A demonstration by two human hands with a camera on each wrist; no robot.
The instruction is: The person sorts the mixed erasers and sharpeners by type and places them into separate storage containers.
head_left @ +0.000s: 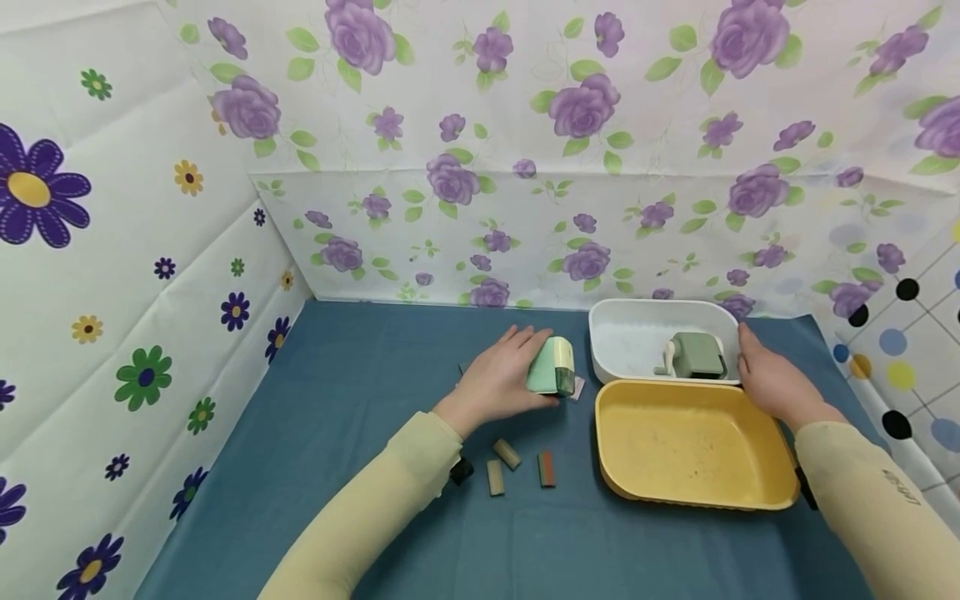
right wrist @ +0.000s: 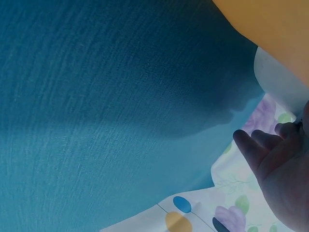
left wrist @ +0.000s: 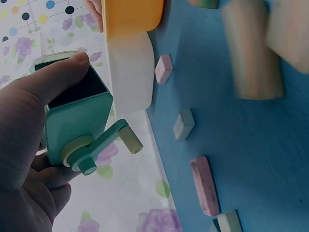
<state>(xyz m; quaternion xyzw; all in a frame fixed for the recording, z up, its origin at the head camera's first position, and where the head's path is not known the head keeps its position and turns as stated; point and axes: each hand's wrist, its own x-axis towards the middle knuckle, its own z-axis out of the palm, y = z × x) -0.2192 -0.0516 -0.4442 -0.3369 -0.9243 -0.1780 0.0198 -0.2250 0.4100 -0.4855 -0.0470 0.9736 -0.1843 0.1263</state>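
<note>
My left hand [head_left: 497, 377] grips one sharpener [head_left: 543, 372]; a second sharpener [head_left: 697, 355] already sits in the white tray [head_left: 628, 337]. My right hand [head_left: 776, 379] is at its edge, grip unclear. Blocks [head_left: 496, 478] lie loose outside.

Bare left hand [head_left: 495, 379] and bare right hand [head_left: 776, 383] held well apart.
The left thumb [left wrist: 60, 75] and left fingers [left wrist: 53, 176] are curled in a grip; the right fingers [right wrist: 251, 149] are extended. Behind the hands, the left forearm [head_left: 367, 504] and right forearm [head_left: 873, 492] are stretched forward, both covered by pale yellow cloth sleeves [head_left: 416, 454].
</note>
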